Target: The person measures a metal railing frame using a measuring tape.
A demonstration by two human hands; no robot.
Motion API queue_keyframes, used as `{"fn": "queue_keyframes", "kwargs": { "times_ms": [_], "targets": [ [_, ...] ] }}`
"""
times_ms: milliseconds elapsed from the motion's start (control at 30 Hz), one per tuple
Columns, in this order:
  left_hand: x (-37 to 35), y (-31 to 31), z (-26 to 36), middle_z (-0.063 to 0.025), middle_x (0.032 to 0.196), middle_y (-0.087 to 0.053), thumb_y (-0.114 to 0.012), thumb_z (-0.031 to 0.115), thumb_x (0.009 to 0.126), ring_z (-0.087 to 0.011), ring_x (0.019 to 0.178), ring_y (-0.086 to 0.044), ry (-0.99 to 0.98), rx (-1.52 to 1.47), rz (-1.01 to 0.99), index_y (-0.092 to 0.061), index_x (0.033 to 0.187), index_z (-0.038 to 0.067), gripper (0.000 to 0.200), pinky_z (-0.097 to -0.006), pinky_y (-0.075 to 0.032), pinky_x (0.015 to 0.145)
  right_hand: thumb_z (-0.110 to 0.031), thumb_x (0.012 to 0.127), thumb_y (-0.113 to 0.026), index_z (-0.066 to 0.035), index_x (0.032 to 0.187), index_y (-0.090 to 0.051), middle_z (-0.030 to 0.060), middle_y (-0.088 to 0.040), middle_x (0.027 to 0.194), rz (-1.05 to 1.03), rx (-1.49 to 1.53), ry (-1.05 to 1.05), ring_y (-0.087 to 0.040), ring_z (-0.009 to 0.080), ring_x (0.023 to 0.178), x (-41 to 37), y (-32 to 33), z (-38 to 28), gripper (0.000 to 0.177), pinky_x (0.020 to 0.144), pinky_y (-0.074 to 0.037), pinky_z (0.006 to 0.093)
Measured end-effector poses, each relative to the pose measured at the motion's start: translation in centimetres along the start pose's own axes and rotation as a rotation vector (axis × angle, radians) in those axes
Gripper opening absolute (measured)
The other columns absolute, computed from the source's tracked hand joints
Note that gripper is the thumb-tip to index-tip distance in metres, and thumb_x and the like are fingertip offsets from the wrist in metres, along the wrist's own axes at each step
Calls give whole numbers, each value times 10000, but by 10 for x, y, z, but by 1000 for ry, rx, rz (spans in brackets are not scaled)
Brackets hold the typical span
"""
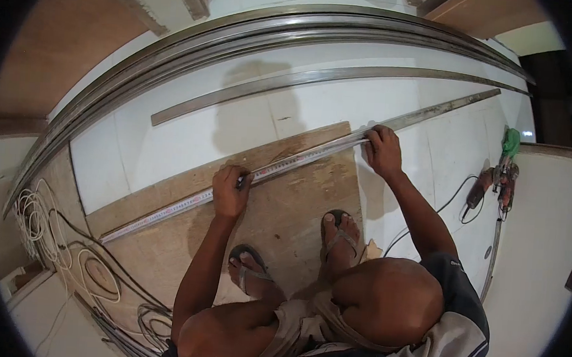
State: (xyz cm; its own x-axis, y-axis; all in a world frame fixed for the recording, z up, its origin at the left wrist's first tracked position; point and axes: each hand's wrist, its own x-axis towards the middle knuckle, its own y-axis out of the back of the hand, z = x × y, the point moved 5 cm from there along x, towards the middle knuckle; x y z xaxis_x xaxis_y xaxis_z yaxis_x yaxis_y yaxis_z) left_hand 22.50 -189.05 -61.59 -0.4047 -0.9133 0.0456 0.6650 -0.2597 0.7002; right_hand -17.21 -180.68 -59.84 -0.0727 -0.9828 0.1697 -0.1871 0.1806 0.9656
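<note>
A white tape measure with printed numbers is stretched out along a narrow metal bar, over a plywood board. My left hand rests at the middle of the tape with its fingers pinched together. A small dark thing shows at the fingertips, too little of it to name. Farther right, my right hand grips the tape against the bar, fingers closed around it. The tape's case is not visible. Both feet in sandals stand on the near side of the tape.
Several long metal bars lie across the far side, with a single flat bar nearer. Coiled cables lie at left. Corded power tools and a green bag sit at right. A wooden panel stands at upper left.
</note>
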Motion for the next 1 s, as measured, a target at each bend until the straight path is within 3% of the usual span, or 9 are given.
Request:
{"fn": "queue_keyframes", "kwargs": {
  "times_ms": [233, 400, 533, 733, 833, 1000],
  "targets": [
    [1, 5, 11, -81, 895, -631, -724, 120, 820, -278, 846, -572, -46, -13, 96, -654, 881, 69, 106, -400, -411, 818, -176, 825, -694, -87, 1052, -619, 127, -572, 1100, -49, 66, -13, -534, 331, 1057, 2, 2, 4, 255, 911, -437, 463],
    [0, 5, 10, -118, 911, -643, -727, 140, 819, -319, 868, -591, -51, 9, 77, -649, 893, 49, 141, -435, -426, 823, -343, 796, -765, -97, 996, -631, 115, -579, 1063, -72, 33, 30, -541, 327, 1020, 8, 3, 6, 345, 891, -445, 461],
    [0, 5, 9, -76, 926, -648, -718, 136, 830, -283, 880, -581, -29, 21, 97, -664, 873, 67, 97, -408, -407, 838, -343, 791, -769, -97, 1017, -634, 117, -576, 1060, -67, -39, 75, -544, 334, 1014, 15, 10, -12, 360, 908, -439, 467],
    [0, 2, 3, -77, 924, -659, -721, 130, 820, -283, 882, -596, -60, -9, 115, -669, 874, 62, 102, -410, -409, 843, -289, 792, -755, -87, 1070, -634, 120, -569, 1047, -102, 133, 138, -547, 341, 1023, 22, -11, -54, 364, 918, -439, 474],
    [1, 2, 3, -78, 915, -658, -725, 131, 809, -281, 883, -598, -35, -39, 83, -671, 877, 63, 111, -408, -409, 847, -186, 804, -738, -106, 1059, -668, 110, -606, 1060, -176, 243, 188, -580, 325, 994, 25, -22, -76, 276, 883, -465, 438],
    [2, 2, 2, -69, 912, -658, -721, 144, 811, -274, 881, -595, 23, -29, 46, -669, 869, 68, 108, -402, -406, 845, -189, 857, -684, -100, 1002, -667, 87, -618, 1010, -173, 251, 187, -592, 306, 977, 32, -27, -81, 171, 849, -478, 424]
  ]
}}
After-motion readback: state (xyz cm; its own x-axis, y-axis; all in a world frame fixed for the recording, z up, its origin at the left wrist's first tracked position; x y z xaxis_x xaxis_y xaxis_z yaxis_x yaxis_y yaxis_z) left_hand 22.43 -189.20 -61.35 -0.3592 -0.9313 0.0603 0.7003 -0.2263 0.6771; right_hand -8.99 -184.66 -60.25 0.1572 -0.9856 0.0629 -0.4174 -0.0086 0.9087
